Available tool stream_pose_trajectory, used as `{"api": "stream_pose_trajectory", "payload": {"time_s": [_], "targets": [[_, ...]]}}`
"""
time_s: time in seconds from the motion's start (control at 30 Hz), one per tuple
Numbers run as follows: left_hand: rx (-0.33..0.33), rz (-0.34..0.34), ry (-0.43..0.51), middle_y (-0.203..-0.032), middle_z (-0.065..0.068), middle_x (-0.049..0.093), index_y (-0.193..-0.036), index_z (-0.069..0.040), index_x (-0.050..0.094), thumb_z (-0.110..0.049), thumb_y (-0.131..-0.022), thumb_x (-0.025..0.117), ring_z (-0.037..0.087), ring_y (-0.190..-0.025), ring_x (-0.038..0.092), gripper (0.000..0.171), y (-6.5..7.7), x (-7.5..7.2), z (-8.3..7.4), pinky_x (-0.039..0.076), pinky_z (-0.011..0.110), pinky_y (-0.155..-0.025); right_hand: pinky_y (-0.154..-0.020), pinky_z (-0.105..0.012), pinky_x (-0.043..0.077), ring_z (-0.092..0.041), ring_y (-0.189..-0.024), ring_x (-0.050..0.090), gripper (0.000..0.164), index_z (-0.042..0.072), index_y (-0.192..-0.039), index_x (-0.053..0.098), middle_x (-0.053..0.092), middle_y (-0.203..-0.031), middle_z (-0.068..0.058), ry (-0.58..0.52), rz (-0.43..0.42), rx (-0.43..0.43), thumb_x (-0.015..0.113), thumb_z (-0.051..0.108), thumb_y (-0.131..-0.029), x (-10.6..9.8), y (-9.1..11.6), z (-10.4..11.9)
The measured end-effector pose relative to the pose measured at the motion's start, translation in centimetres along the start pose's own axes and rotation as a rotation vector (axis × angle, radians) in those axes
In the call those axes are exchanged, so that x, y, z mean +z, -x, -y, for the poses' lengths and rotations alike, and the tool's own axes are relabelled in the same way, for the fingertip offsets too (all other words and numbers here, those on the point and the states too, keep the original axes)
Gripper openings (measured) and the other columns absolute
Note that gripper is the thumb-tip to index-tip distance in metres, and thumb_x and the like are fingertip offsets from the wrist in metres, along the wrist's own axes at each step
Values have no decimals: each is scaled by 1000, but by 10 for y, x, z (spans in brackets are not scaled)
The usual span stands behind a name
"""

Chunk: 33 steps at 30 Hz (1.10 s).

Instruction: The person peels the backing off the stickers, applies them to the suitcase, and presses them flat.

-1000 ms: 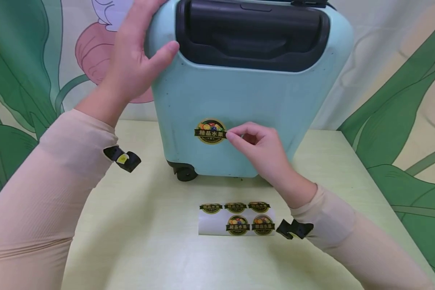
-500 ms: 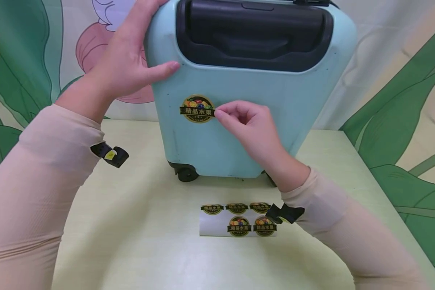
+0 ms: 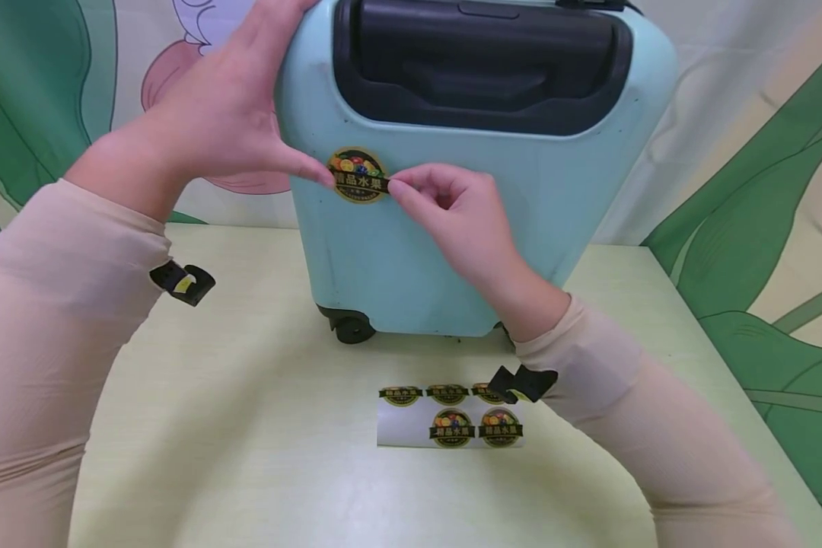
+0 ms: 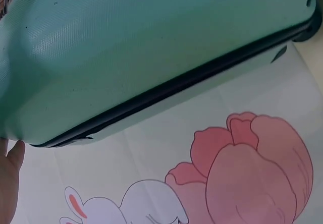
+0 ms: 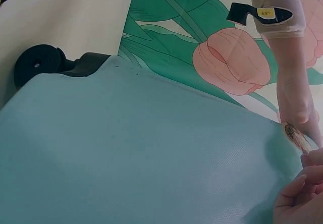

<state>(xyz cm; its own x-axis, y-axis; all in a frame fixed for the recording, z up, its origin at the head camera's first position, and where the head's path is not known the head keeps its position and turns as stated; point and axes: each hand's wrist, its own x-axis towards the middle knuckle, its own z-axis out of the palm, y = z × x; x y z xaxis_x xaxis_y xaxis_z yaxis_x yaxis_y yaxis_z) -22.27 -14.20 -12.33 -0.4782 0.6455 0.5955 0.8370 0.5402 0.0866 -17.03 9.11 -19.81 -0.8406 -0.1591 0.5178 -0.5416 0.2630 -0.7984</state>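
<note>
Black and gold, the round sticker (image 3: 358, 171) is up against the pale blue suitcase (image 3: 452, 281), near its left edge and below the lower left corner of the black handle recess (image 3: 479, 68); whether its back touches the shell I cannot tell. The right hand (image 3: 462, 213) pinches the right end of the dark band, thumb against forefinger. The left hand (image 3: 229, 125) spreads along the suitcase's left edge, fingers running up out of the head view, thumb reaching straight to the band's left end; it grips nothing that shows.

To place it well, line the band up with the recess's lower edge before the glue takes. Best to fix the left end under the left thumb, then smooth rightward so air escapes ahead, and release the pinch last, since that end could crease. Bracing the suitcase at its edge should stop it rolling on its wheel (image 3: 354, 330). The sheet (image 3: 400, 426) of matching stickers lies on the surface (image 3: 294, 396), near the suitcase's bottom edge.
</note>
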Motion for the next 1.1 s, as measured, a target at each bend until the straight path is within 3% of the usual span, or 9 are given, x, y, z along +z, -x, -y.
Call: {"api": "stream_pose_trajectory", "payload": {"time_s": [0.23,0.6,0.87,1.1], "targets": [[-34,55,-123,-142,12,27,-147,-14,12,-49,-50,87,24,-128,31,128,3,-6,2,37,41,-100,-49,-25,27,-17,-52,34,16,0,-93,73,42,-56,-9,24,-16,-43,69,13,-84,8,-5,8],[-60,73,-175,-141,13,29,-147,-15,13,-50,-50,86,27,-126,34,127,3,-7,2,40,47,-96,-50,-24,28,-16,-52,36,14,0,-91,73,44,-56,-7,82,-62,-102,68,11,-84,14,-8,9],[-46,74,-201,-143,14,29,-147,-14,11,-49,-52,86,27,-128,32,126,2,-7,3,38,45,-98,-50,-24,29,-17,-53,38,14,0,-91,73,47,-57,-7,89,-70,-81,68,11,-85,16,-9,8],[-92,87,-208,-143,14,29,-148,-15,10,-47,-53,87,28,-128,32,126,2,-8,0,38,48,-98,-51,-24,29,-18,-54,39,14,2,-92,73,48,-58,-7,100,-76,-70,67,13,-86,16,-9,8]]}}
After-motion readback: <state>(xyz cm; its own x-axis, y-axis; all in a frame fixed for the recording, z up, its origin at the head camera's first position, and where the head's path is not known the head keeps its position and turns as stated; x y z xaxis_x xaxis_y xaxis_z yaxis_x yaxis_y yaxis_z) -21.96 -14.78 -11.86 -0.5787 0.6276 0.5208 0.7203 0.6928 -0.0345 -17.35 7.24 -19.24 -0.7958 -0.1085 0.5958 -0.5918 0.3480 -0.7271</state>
